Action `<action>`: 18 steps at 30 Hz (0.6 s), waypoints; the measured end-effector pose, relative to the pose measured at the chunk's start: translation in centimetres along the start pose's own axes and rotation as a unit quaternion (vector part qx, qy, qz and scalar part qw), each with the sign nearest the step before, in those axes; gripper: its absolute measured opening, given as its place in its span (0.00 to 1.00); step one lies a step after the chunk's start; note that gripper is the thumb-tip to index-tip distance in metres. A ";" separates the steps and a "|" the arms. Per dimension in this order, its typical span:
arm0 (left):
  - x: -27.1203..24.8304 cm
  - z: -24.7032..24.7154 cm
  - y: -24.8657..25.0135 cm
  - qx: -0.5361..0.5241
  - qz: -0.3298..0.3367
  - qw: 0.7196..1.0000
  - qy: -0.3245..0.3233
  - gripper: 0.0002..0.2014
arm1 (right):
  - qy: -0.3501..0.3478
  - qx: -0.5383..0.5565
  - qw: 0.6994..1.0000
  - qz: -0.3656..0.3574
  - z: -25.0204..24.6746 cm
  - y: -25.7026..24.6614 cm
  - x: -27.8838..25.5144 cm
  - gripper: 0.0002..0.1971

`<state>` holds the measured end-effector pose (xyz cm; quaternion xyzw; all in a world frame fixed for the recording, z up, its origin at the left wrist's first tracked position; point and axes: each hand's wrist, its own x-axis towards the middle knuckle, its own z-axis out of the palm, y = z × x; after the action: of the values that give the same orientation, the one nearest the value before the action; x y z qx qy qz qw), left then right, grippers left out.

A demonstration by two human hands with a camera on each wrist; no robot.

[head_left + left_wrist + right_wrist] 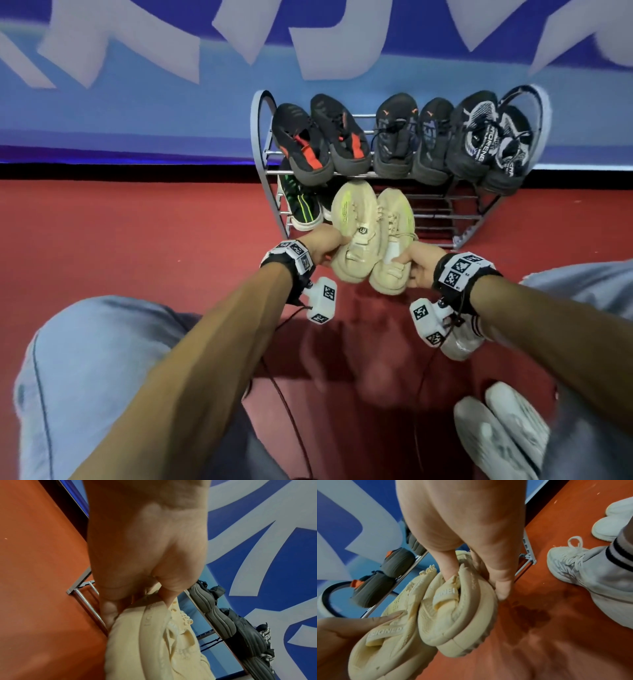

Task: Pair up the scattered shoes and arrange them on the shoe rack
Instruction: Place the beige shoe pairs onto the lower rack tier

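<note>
Two cream knit sneakers are held side by side in front of the metal shoe rack (pixel 476 226), toes toward its lower tier. My left hand (pixel 323 245) grips the heel collar of the left cream sneaker (pixel 354 233) (pixel 154 642) (pixel 388 642). My right hand (pixel 416 263) (pixel 471 555) pinches the collar of the right cream sneaker (pixel 394 240) (pixel 457 615), with fingers inside its opening. The rack's top tier carries three dark pairs: black-and-red (pixel 318 140), dark grey (pixel 411 137) and black-and-white knit (pixel 489 140). A black-and-green shoe (pixel 303 205) sits on the lower tier at the left.
The rack stands on red carpet (pixel 137 246) against a blue-and-white banner wall (pixel 137 113). A pair of white shoes (pixel 503 431) lies on the carpet at lower right. My own white sneaker (pixel 576 566) and jeans-clad knees flank the scene. The lower tier's right half shows bare rails.
</note>
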<state>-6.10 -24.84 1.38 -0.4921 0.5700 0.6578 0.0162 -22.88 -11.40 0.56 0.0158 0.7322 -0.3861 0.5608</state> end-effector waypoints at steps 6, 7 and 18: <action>5.0 1.9 2.6 0.004 0.078 0.997 0.008 0.07 | 0.035 0.051 0.998 -0.026 -2.8 -1.6 8.0 0.29; 6.1 2.1 3.2 0.018 0.089 0.996 0.023 0.10 | 0.042 0.055 0.997 -0.029 -2.9 -1.9 8.6 0.28; 14.3 3.8 8.6 0.173 0.101 0.972 0.124 0.28 | 0.099 0.052 0.988 -0.108 -4.1 -7.7 16.9 0.29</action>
<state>-20.87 -32.67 -2.31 -0.4992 0.7194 0.4816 -0.0362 -35.95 -21.38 -9.06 0.0043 0.7608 -0.4782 0.4388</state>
